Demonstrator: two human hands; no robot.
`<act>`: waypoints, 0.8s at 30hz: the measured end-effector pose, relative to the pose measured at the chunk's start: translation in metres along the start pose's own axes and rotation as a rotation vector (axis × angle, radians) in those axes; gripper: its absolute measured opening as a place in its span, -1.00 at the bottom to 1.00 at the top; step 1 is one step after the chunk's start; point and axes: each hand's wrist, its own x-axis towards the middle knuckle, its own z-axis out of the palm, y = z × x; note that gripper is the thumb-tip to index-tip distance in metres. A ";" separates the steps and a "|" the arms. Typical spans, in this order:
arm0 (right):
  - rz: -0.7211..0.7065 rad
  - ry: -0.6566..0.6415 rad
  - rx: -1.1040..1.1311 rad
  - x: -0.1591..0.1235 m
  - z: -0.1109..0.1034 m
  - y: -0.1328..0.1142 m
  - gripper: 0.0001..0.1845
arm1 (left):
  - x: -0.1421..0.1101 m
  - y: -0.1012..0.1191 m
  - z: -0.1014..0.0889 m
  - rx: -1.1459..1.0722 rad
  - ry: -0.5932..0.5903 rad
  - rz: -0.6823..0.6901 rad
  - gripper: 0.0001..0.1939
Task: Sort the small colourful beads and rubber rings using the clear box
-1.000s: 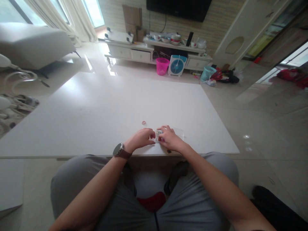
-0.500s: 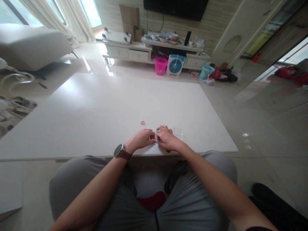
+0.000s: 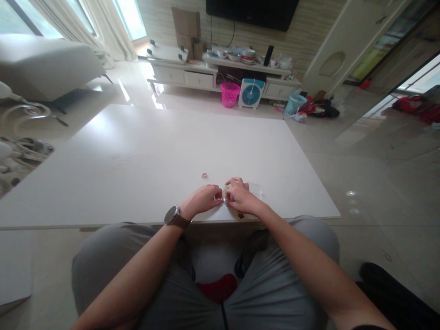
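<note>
We've got both hands low over the near edge of a big white smooth-topped desk [image 3: 165,151], a bit right of its middle. Btwn them is a small, pale, see-through item w/ fine patterning [image 3: 225,194], mostly covered by fingers; too small & blurry to ID. Our right hand [image 3: 242,198] comes in from the right, palm down, fingers curled round the item's right part, so we're gripping it there. Our left hand [image 3: 205,198] is at its left side, fingers bent, thumb & fingertips close tog. right by the item; can't tell if they pinch it or just sit next to it.

Just right of our right hand, a clear, flat-looking rectangular plastic piece [image 3: 255,189] lies on the desk, partly hidden by that hand. Under the same hand, at the near edge, there's a tiny dark-and-orange object [image 3: 240,214]; details unclear. A small pinkish-red ring-shaped piece [image 3: 204,175] lies apart from the hands, farther in & slightly left of the item.

We've a round-faced watch w/ brown strap [image 3: 172,214] on the left wrist. Far side, past the desk, on the floor by a low white cabinet [image 3: 172,73]: pink mesh basket [image 3: 230,95], blue-and-white box fan [image 3: 251,93] to its right, then light-blue basket [image 3: 294,104] farther right.
</note>
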 end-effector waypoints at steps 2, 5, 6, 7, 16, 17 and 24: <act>0.013 -0.003 0.008 0.000 0.000 0.000 -0.95 | 0.000 0.001 -0.001 0.003 -0.005 -0.002 -0.86; 0.017 0.004 0.027 0.000 0.000 0.000 -0.95 | 0.000 0.001 0.000 -0.001 -0.012 -0.007 -0.86; 0.019 0.010 0.034 0.000 0.000 0.000 -0.94 | 0.000 0.000 0.000 -0.004 -0.012 -0.008 -0.86; 0.021 0.017 0.041 0.000 0.000 0.000 -0.94 | 0.000 0.000 0.001 -0.009 -0.011 -0.007 -0.86; 0.052 0.199 0.212 0.001 -0.005 0.000 -0.90 | -0.001 0.002 -0.005 -0.305 0.091 -0.013 -0.78; 0.056 0.232 0.251 0.000 -0.006 0.000 -0.90 | -0.002 0.004 -0.008 -0.410 0.094 0.004 -0.75; 0.075 0.420 0.476 0.001 -0.011 0.003 -0.86 | 0.002 0.005 -0.012 -0.758 0.157 0.002 -0.70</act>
